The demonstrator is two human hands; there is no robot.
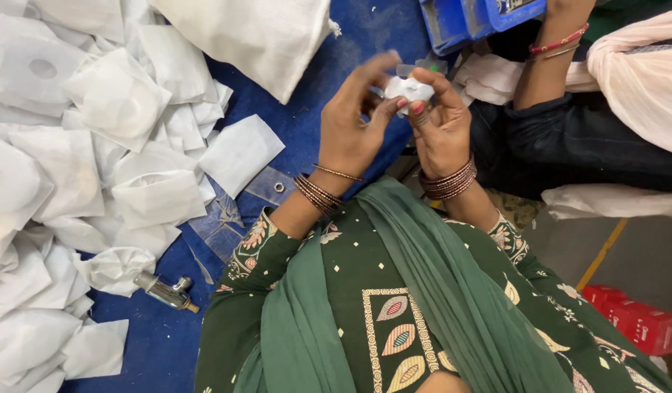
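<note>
Above the blue table [307, 124], near its right edge, both hands meet on one small white wad [408, 89]. Left hand [354, 124]: fingers curled, thumb and fingertips pinching the wad's left side; index finger raised over the top. Right hand [441, 124]: thumb and forefinger pinching the wad's right side, remaining fingers bent inward. Wad held clear of the table, between the two hands, crumpled; whether it is paper or thin fabric cannot be told. A bit of clear material shows just above it, blurred. Both wrists carry stacked bangles [448, 182]. Green patterned sleeves and a green scarf [423, 291] fill the lower frame. Left part of the table: a broad heap of white pouches [96, 145], overlapping, some flat, some puffed. One pouch [240, 153] lies apart at the heap's right margin. A large white bag [248, 36] lies at the top, partly over the heap. A clear plastic strip [270, 185] with a metal ring lies just below the lone pouch. A small metal fitting [165, 291] rests on the table at lower left, touching a crumpled pouch. Top right: a blue bin [467, 18], with another person's arm [550, 69] reaching to it, thin bracelets on that wrist. A red box [634, 320] sits on the floor at lower right.
</note>
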